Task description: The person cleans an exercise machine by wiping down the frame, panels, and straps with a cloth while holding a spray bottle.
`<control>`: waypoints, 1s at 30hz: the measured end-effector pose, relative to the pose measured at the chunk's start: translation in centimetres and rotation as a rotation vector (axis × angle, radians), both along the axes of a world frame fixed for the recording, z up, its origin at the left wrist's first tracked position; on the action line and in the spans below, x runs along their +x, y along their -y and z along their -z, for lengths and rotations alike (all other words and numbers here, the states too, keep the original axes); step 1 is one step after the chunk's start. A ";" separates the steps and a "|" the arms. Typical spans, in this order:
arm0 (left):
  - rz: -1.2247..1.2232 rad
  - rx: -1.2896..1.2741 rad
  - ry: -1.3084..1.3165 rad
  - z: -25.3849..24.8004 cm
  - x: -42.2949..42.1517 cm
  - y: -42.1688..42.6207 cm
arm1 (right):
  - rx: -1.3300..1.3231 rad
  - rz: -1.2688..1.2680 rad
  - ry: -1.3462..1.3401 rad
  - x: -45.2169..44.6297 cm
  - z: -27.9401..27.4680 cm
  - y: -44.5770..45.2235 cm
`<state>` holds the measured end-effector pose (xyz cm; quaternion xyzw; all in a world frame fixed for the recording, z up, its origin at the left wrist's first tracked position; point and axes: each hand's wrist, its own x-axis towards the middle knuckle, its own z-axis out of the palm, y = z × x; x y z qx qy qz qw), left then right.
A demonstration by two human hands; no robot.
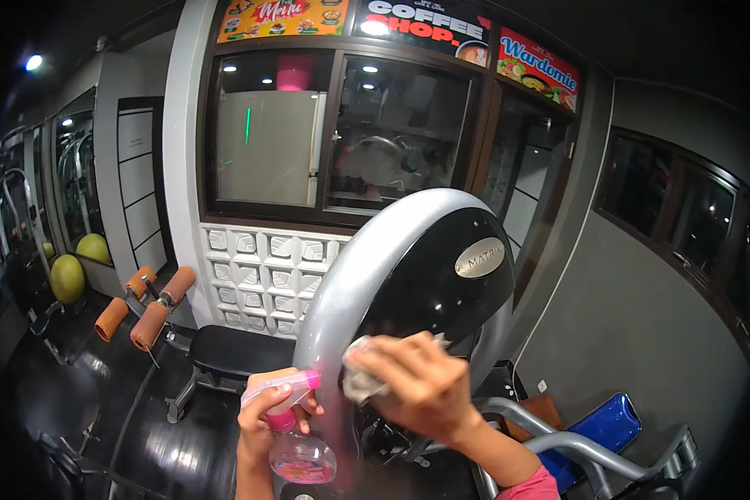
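My left hand is wrapped round the neck of a clear spray bottle with a pink collar and pink nozzle, fingers at the trigger. The nozzle points right, beside the silver frame of a gym machine. In my right hand is a crumpled greyish cloth, pressed against or just in front of the machine's silver edge; exact contact is hard to tell. The machine's black cover carries an oval metal badge reading MATRIX in part. My right forearm hides the lower part of the machine.
To the left stands a black bench with orange-brown foam rollers. A green exercise ball sits farther back. Silver tubing and a blue pad are at lower right. Behind the machine is a windowed wall with a white patterned panel.
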<state>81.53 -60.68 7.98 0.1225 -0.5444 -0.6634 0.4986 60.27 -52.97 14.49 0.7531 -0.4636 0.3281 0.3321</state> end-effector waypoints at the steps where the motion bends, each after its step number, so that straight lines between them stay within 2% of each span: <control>1: -0.020 0.004 -0.002 0.0 0.0 -0.2 | 0.002 -0.064 -0.065 0.5 0.6 0.2; 3: -0.055 0.018 0.001 -0.1 -0.2 -0.4 | -0.007 -0.043 -0.184 0.3 0.3 0.0; 5: -0.071 -0.001 -0.029 0.3 -0.3 -0.2 | 0.118 -0.136 -0.093 -1.1 -2.3 0.1; 11: -0.073 -0.057 -0.014 0.4 -0.3 -0.4 | -0.082 -0.028 -0.114 -1.5 -5.7 2.8; 15: -0.101 -0.016 -0.030 0.5 -0.3 -0.9 | 0.175 -0.243 -0.399 0.9 -4.8 3.5; 17: -0.086 -0.002 -0.052 1.3 0.0 -0.5 | 0.142 -0.259 -0.533 1.2 -4.5 3.6; 19: -0.045 0.030 -0.060 0.9 0.1 -0.7 | 0.267 -0.246 -0.468 0.5 -6.7 3.8; 23: 0.063 0.048 -0.096 2.0 0.1 0.2 | 0.141 -0.003 -0.416 -0.5 -10.2 5.3; 24: 0.063 0.153 -0.106 2.4 0.0 -0.1 | 0.183 0.013 -0.418 -0.1 -10.4 5.6; 25: 0.067 0.152 -0.115 2.2 0.0 0.0 | 0.183 0.017 -0.427 0.4 -10.2 5.7; 27: 0.093 0.070 -0.114 1.9 0.3 0.0 | 0.210 -0.072 -0.540 1.8 -8.7 5.8; 28: 0.106 0.016 -0.095 1.6 0.4 0.0 | 0.329 -0.171 -0.594 2.3 -8.2 5.9; 29: 0.112 0.012 -0.098 1.7 0.7 0.3 | 0.303 -0.247 -0.643 2.7 -6.8 6.1; 30: 0.122 -0.094 -0.026 1.9 1.0 0.6 | 0.285 -0.272 -0.691 3.0 -6.8 6.1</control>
